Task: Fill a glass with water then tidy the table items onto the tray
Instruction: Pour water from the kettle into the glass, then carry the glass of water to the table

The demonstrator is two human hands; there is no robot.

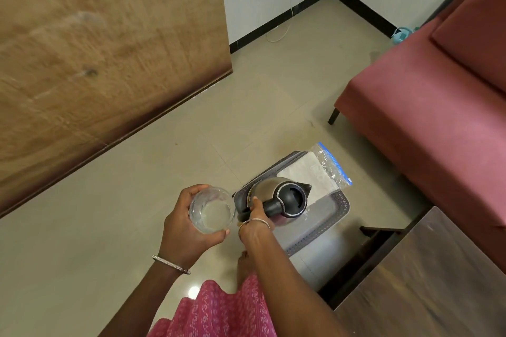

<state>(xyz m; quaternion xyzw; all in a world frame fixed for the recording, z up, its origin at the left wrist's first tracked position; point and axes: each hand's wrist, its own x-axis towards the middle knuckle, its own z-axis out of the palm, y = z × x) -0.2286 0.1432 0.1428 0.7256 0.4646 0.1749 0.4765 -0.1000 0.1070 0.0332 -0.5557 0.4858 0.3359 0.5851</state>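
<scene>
Glass, likely brittle, slick and heavier with water, sits gripped round its wall by the left hand at nine o'clock of the kettle, whose handle the right hand grips over the tray.

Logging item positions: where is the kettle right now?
Head view, lower centre: the kettle is gripped by its handle in the right hand, over the grey tray, just right of the glass held by the left hand.

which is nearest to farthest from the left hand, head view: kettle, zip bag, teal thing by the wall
From the left hand holding the glass:
1. kettle, just right of it
2. zip bag, tray's far end
3. teal thing, far corner by sofa
</scene>
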